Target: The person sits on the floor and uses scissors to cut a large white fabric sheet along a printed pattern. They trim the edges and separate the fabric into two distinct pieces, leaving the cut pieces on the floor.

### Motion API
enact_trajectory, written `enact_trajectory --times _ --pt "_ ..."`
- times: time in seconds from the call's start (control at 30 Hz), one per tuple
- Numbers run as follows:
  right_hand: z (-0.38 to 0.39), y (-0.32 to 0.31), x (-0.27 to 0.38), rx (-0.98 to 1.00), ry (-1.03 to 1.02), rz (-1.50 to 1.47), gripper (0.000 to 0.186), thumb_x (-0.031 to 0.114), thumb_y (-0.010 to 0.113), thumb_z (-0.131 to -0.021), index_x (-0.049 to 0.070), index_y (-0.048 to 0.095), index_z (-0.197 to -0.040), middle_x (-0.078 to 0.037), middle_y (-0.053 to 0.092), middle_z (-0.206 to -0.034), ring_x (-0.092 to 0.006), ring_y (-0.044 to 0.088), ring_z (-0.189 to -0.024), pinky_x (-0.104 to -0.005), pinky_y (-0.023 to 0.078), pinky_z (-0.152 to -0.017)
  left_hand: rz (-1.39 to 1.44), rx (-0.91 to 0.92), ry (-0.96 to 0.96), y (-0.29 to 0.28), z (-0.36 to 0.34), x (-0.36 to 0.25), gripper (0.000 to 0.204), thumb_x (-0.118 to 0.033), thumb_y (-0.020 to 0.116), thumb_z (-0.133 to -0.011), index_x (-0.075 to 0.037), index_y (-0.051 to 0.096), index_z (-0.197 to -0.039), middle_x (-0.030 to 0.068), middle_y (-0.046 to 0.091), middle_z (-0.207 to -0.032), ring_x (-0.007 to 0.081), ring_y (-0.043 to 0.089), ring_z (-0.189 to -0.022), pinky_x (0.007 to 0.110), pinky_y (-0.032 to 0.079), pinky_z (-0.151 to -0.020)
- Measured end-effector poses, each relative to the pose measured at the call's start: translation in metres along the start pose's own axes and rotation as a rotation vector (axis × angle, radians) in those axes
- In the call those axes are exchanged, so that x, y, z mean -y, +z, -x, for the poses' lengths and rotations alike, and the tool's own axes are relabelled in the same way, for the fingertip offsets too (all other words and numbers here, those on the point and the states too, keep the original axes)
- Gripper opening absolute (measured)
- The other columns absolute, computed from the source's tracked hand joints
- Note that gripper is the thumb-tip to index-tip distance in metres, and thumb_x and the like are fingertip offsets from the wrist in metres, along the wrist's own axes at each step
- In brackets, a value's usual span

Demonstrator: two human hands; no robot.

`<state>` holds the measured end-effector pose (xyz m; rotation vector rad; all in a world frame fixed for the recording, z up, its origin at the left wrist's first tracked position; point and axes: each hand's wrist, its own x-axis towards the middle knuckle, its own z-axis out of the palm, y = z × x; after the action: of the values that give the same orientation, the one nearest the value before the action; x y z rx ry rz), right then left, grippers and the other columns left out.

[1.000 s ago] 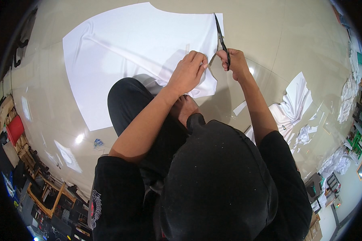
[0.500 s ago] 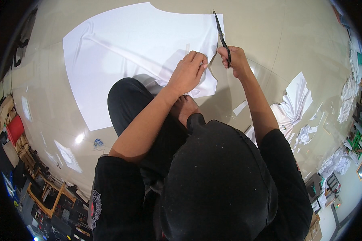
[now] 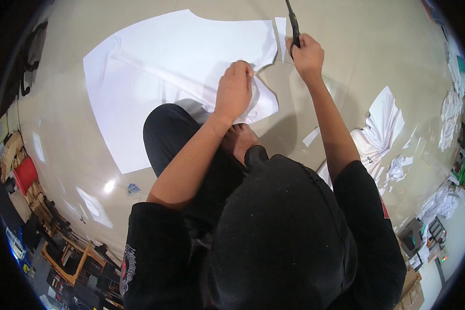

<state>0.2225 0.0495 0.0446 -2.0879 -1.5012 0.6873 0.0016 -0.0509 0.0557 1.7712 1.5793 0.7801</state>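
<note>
A large white cut piece of fabric (image 3: pixel 155 67) lies on the tiled floor in front of me, rumpled around my bent knee. My left hand (image 3: pixel 236 89) rests near its right side with curled fingers gripping a fold of it. Black scissors (image 3: pixel 294 28) are in my right hand (image 3: pixel 308 58), raised past the fabric's right edge with the blades pointing away from me. Between the scissors and the fabric lies a narrow white strip (image 3: pixel 281 39), separate from the big piece. My bare foot (image 3: pixel 239 142) is close to the fabric's near edge.
White fabric (image 3: pixel 382 126) lies bunched to the right, with small scraps (image 3: pixel 396 168) beside it. A blue tangle (image 3: pixel 133 188) sits on the floor at left. Clutter with a red object (image 3: pixel 25 174) and a wooden frame (image 3: pixel 70 256) lines the left side; white cloth piles (image 3: pixel 439 201) line the right.
My right hand has moved the scissors farther away from me, off the fabric. The narrow strip at the right edge is now detached. My left hand has shifted slightly left and away.
</note>
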Motion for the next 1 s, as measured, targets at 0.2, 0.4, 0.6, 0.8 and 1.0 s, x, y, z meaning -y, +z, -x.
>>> enact_trajectory --times 0.2,0.4,0.6,0.8,1.0 --pt "-0.014 0.038 0.013 -0.169 -0.313 0.066 0.035 0.014 0.081 -0.077 0.005 0.073 -0.11 -0.017 0.075 -0.11 -0.0394 0.069 -0.108 -0.0495 0.056 -0.094 -0.086 -0.297 -0.179 -0.017 -0.014 0.035 0.02 -0.004 0.053 -0.104 0.0 0.058 -0.123 0.0264 0.066 -0.118 0.046 0.064 -0.114 0.051 0.049 -0.1" --pt "0.072 0.019 -0.038 -0.239 -0.377 0.081 0.018 0.004 0.07 -0.079 0.005 0.063 -0.095 -0.019 0.065 -0.095 -0.0416 0.063 -0.094 -0.0542 0.049 -0.084 -0.588 -0.365 -0.68 -0.028 -0.018 0.053 0.089 -0.05 0.078 -0.093 -0.009 0.035 -0.159 0.0303 0.033 -0.161 0.055 0.033 -0.145 0.073 0.03 -0.117" --pt "0.229 -0.035 -0.136 -0.35 -0.268 0.057 0.025 -0.001 0.071 -0.077 0.004 0.059 -0.098 -0.018 0.061 -0.096 -0.044 0.059 -0.096 -0.0534 0.047 -0.083 -0.588 -0.205 -0.788 -0.021 -0.003 0.036 0.085 -0.05 0.075 -0.096 -0.009 0.036 -0.159 0.0301 0.034 -0.16 0.0543 0.037 -0.144 0.073 0.042 -0.109" --pt "0.398 -0.078 -0.201 -0.212 0.153 0.103 0.034 0.004 0.076 -0.08 0.004 0.062 -0.111 -0.02 0.066 -0.107 -0.0453 0.063 -0.107 -0.0524 0.051 -0.091 -0.558 -0.127 -0.605 -0.018 -0.014 0.079 0.05 -0.026 0.063 -0.107 -0.004 0.047 -0.149 0.0257 0.054 -0.145 0.0459 0.061 -0.125 0.058 0.056 -0.095" --pt "0.46 -0.12 -0.222 0.094 0.196 0.072 0.035 0.012 0.077 -0.082 0.003 0.062 -0.112 -0.022 0.067 -0.112 -0.0464 0.065 -0.106 -0.0533 0.054 -0.088 0.803 -0.12 -0.593 -0.003 -0.063 0.023 0.043 -0.014 0.058 -0.106 0.002 0.051 -0.145 0.0181 0.064 -0.136 0.0376 0.067 -0.119 0.05 0.057 -0.102"
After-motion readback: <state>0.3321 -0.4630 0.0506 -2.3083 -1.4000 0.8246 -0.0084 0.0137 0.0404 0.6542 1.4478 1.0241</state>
